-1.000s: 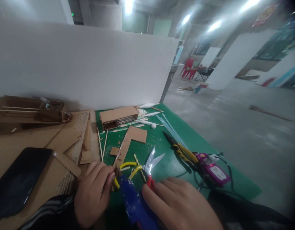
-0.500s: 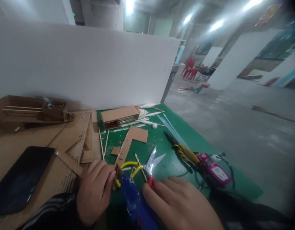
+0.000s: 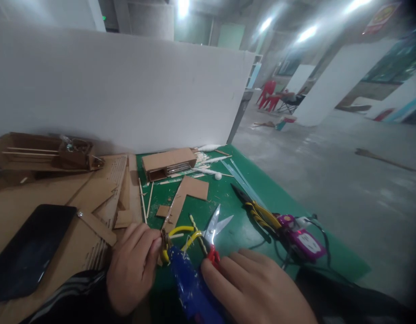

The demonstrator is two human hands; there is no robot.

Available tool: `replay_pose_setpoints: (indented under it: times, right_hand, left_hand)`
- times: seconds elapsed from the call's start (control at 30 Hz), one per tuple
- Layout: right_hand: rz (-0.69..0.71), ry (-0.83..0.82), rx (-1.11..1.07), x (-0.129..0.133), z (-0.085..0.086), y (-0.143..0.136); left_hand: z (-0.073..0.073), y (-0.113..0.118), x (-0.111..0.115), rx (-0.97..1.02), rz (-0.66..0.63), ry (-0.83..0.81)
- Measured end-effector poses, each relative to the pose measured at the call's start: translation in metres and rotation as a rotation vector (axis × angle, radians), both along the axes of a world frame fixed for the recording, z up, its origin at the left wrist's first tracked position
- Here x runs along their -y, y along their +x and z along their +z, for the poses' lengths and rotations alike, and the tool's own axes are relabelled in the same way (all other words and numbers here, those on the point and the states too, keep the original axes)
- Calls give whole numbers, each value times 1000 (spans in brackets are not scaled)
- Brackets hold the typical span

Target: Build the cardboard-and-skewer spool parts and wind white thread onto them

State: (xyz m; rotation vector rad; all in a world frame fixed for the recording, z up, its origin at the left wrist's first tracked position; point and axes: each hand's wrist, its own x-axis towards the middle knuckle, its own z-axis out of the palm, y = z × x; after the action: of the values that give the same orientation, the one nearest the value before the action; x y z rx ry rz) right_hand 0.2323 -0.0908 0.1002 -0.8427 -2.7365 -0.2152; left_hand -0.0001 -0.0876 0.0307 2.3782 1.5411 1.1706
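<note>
My left hand is closed, thumb against bent fingers, pinching a small brown piece that looks like cardboard. The tip of a blue hot glue gun, dotted with pale crumbs, is right beside that piece; whether they touch I cannot tell. My right hand is wrapped round the glue gun's body, its fingertips hidden. Just beyond it lie scissors with spread blades and red handles. Yellow curved handles of another tool lie partly hidden behind the glue gun's tip.
An L-shaped cardboard piece and a cardboard box with thin sticks lie farther back. Yellow-black pliers and a purple power strip are right. Left are cardboard sheets and a black phone-like slab. A white panel stands behind.
Very little differs. My left hand and the brown piece have shifted slightly up and left in the view; the right hand keeps its hold on the glue gun.
</note>
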Motion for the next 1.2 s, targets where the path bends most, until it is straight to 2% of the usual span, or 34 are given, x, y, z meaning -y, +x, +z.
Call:
replay_pose_setpoints:
  times: [0.17, 1.2]
  right_hand:
    - [-9, 11, -14, -2, 1, 0]
    - [8, 33, -9, -3, 1, -4]
  left_hand:
    - [0, 1, 0, -3, -34, 7]
    - [-1, 1, 1, 32, 13, -71]
